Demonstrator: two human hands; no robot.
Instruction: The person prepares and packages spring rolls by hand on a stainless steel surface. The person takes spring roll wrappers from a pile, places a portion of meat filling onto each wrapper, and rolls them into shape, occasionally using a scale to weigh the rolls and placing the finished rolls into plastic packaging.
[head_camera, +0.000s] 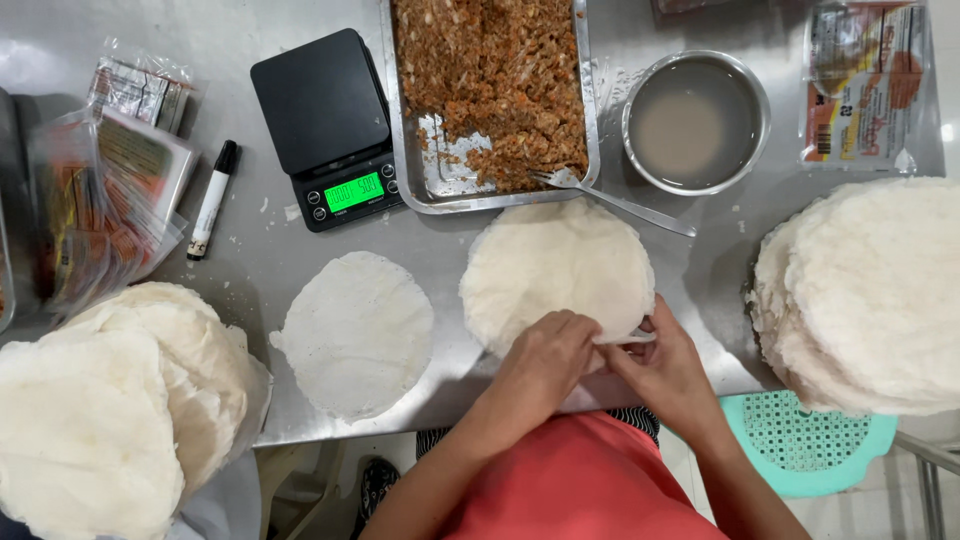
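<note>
White lacy round wrapper (555, 265) under both hands; second white netted wrapper (355, 333) beside it. Off-white wrapper stacks (870, 290) and (110, 400). Reddish-brown speckled filling (495, 85) in silver tray (440, 185). Cloudy grey liquid in steel bowl (697, 122). Black scale (325, 125), green lit display. White marker (212, 200), black cap. Teal perforated stool (810, 440). Coral-red shirt (585, 480).

The person wore a plain coral-red top (590, 480) with no sleeves showing over the forearms. Both arms were bare, and neither the left hand (548, 350) nor the right hand (668, 368) was gloved.
</note>
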